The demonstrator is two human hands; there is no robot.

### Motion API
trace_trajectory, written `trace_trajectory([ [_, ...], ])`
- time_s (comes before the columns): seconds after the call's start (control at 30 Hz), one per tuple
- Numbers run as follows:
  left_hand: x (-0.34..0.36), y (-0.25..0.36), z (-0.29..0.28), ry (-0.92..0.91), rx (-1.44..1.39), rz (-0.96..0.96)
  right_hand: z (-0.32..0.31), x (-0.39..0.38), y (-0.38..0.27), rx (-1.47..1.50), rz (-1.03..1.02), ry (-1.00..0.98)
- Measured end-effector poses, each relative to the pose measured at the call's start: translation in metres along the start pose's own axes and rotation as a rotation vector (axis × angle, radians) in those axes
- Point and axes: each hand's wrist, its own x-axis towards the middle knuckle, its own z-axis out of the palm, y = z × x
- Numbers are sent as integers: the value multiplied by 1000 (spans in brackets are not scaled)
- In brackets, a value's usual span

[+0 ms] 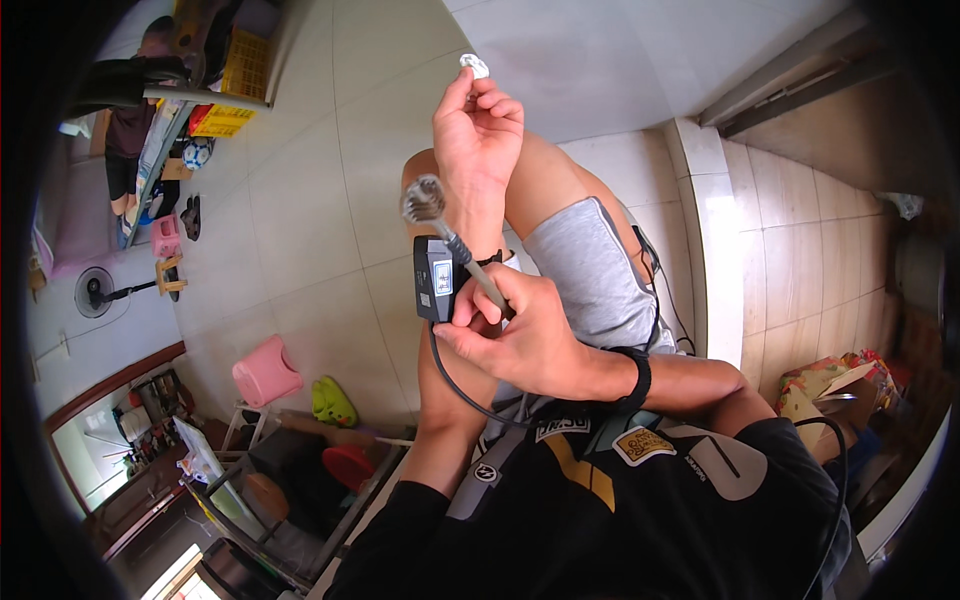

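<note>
My left hand point(478, 135) is raised above my bare knee, palm up, with thumb and fingers pinching a small crumpled white wad point(473, 64). A black box-shaped device point(434, 275) with a label and a cable sits at my left wrist. My right hand point(510, 335) crosses over my left forearm, its fingers closed round a thin grey rod point(480, 275). The rod has a ribbed metal head point(422, 203) and angles up over my left wrist, beside the device. Whether it touches the wrist is unclear.
Another person point(125, 170) is at a bed on the upper left, near yellow crates point(235, 80) and a ball point(198, 152). A fan point(93, 292), pink stool point(268, 370) and green shoes point(333, 400) stand left. A tiled ledge point(712, 260) runs along my right.
</note>
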Motion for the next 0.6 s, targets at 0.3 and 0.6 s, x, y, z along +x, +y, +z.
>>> trace_trajectory([
  [0.3,-10,-10,7,51,522,233,14,-4,0,-187,-157,40],
  [0.6,-16,-10,11,-37,883,383,20,-7,0,-191,-178,48],
])
